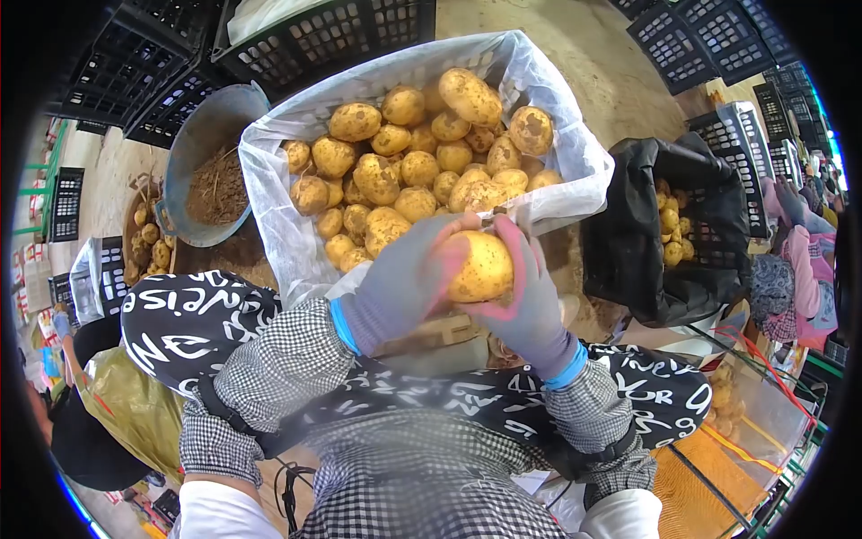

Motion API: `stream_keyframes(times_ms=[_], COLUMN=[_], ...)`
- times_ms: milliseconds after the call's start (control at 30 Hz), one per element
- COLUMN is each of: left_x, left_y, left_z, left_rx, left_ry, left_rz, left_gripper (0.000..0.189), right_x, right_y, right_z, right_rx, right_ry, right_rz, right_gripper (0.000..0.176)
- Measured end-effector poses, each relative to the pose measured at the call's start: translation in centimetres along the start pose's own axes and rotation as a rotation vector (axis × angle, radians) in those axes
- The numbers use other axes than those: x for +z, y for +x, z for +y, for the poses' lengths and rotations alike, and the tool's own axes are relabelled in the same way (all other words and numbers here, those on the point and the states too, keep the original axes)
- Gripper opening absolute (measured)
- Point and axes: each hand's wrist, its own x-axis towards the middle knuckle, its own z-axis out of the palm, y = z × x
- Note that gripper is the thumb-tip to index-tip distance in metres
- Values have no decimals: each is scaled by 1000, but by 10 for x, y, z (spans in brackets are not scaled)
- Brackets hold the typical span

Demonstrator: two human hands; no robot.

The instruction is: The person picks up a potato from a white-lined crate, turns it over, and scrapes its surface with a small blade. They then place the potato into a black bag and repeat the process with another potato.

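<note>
A large yellow potato [482,267] is held between my two gloved hands, over the near edge of a crate [269,193] lined with white cloth. My left hand [409,274], in a grey and pink glove, closes on the potato's left side. On its right side, my right hand [525,301] has its fingers and thumb wrapped round it. Many potatoes with soil on their skins [417,168] fill the lined crate just beyond my hands.
A blue-grey tub [184,162] with soil and roots stands left of the crate. To the right is a black-lined crate [624,242] with small potatoes. Black crates [341,40] stand behind. Other people [804,269] are at the far right, and another [99,404] at the left.
</note>
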Motion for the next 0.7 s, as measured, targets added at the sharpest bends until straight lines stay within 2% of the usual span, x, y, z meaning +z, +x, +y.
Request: stream_keyframes(times_ms=[33, 100, 167, 267, 333, 400, 567, 700], left_x=[-2, -6, -10, -7, -4, -5, -3, -3], left_y=[8, 9, 8, 16, 10, 10, 12, 11], left_z=[-11, -16, -8, -17, -7, 3, 4, 7], left_rx=[256, 417, 243, 9, -155, -224, -127, -103], left_ry=[245, 356, 40, -594, -529, -522, -678, -580], left_rz=[82, 111, 3, -105, -90, -98, -128, -130], left_gripper=[53, 52, 52, 54, 57, 59, 69, 81], right_x=[-1, 1, 7, -8, -14, -17, -19, -20], right_y=[0, -2, -6, 3, 6, 8, 8, 8], right_z=[-1, 1, 7, 0, -4, -5, -3, -1], right_rx=[55, 149, 229, 187, 195, 185, 156, 151], right_ry=[63, 236, 450, 71, 108, 145, 188, 195], right_rz=[-37, -57, -18, -3, -6, 4, 35, 32], right_gripper=[96, 98, 98, 96, 87, 81, 79, 78])
